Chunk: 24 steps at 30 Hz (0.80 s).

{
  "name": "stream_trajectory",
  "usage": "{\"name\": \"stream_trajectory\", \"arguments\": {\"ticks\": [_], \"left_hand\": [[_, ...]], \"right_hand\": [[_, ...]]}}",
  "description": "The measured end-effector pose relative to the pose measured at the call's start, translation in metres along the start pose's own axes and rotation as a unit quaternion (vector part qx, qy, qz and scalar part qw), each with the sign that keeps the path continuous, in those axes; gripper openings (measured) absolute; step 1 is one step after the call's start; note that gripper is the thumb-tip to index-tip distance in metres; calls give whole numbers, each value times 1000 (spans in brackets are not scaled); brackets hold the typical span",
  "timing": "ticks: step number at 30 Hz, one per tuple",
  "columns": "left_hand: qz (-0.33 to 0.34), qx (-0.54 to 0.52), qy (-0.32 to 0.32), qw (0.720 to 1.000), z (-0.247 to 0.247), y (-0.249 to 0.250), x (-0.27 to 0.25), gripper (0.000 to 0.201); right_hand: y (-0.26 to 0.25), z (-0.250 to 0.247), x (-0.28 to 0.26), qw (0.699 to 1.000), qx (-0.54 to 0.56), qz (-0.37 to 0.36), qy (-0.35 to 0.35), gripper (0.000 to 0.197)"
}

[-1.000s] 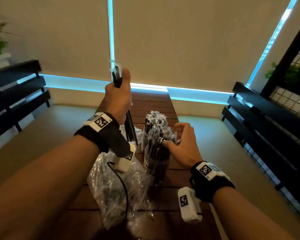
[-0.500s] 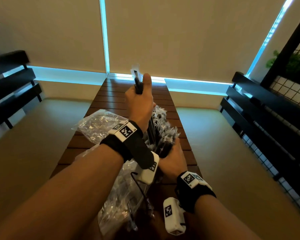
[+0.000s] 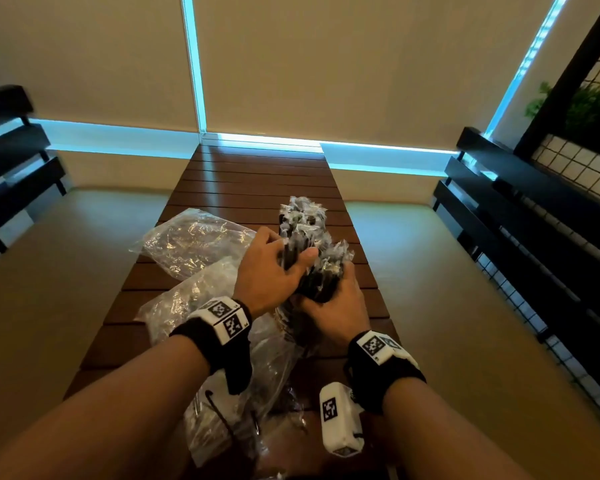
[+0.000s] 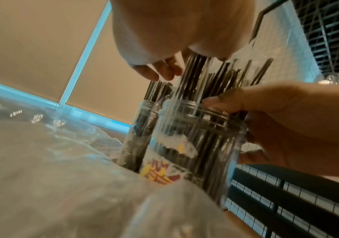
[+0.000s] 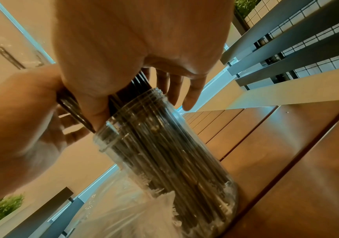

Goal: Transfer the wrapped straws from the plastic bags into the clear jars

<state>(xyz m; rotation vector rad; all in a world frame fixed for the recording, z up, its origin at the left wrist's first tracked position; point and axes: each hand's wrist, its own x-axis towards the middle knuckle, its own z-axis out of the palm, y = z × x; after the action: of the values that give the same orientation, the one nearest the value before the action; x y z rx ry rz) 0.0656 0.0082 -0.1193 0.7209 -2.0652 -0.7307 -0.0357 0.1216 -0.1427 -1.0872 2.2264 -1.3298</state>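
Note:
Two clear jars stand on the wooden table (image 3: 257, 181), both packed with dark wrapped straws. The far jar (image 3: 300, 216) stands free. My right hand (image 3: 326, 301) grips the near jar (image 4: 195, 145) at its rim, thumb over the lip. My left hand (image 3: 291, 261) holds a small bundle of wrapped straws (image 4: 195, 72) upright, their lower ends inside the near jar's mouth (image 5: 144, 103). A crumpled plastic bag (image 3: 194, 240) lies left of the jars, and a second bag (image 3: 219, 341) lies under my left wrist; what it holds is hard to make out.
The slatted table is narrow, with its side edges close to the jars. Beige cushioned seating (image 3: 395, 271) runs along both sides. Dark benches (image 3: 534, 220) and a wire grid with plants (image 3: 586, 98) stand at the right, and a blind-covered window is ahead.
My left hand came down from head height with the straws to the near jar's mouth. My right hand closed on that jar. The view tilted downward.

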Motion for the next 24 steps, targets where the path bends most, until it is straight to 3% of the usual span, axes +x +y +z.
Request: {"name": "stream_trajectory", "arguments": {"ticks": [3, 5, 7, 9, 10, 12, 15, 17, 19, 21, 22, 24], "left_hand": [[-17, 53, -18, 998, -10, 7, 0, 85], [-7, 80, 17, 997, -19, 16, 1, 79], [47, 105, 60, 992, -27, 28, 6, 76], [147, 137, 73, 977, -33, 44, 12, 72], [198, 155, 50, 967, -33, 52, 14, 70], [253, 204, -55, 944, -30, 62, 13, 73], [189, 276, -231, 914, -18, 44, -4, 86], [152, 284, -274, 906, -12, 28, -14, 93], [149, 280, -281, 906, -11, 26, -16, 98], [151, 232, -262, 924, -19, 33, -13, 98], [153, 192, -231, 942, -25, 35, -10, 95], [131, 113, -139, 975, -41, 34, -7, 81]], "right_hand": [[-2, 0, 1, 1000, -9, 11, -3, 71], [-1, -1, 2, 1000, -15, 11, -5, 70], [0, -3, 1, 1000, -20, 4, -3, 73], [0, -2, 2, 1000, -14, 8, -2, 75], [0, -2, 3, 1000, -10, 9, -2, 77], [2, -1, 4, 1000, -4, -10, -5, 78], [6, -4, 5, 997, -62, -27, -23, 66], [9, -7, 4, 997, -65, -2, -35, 73], [10, -8, -1, 996, -74, 7, -57, 93], [15, -8, -11, 992, -94, 25, -75, 115], [16, -10, -17, 990, -104, 53, -76, 119], [18, -17, -25, 979, -146, 121, -77, 105]]}}
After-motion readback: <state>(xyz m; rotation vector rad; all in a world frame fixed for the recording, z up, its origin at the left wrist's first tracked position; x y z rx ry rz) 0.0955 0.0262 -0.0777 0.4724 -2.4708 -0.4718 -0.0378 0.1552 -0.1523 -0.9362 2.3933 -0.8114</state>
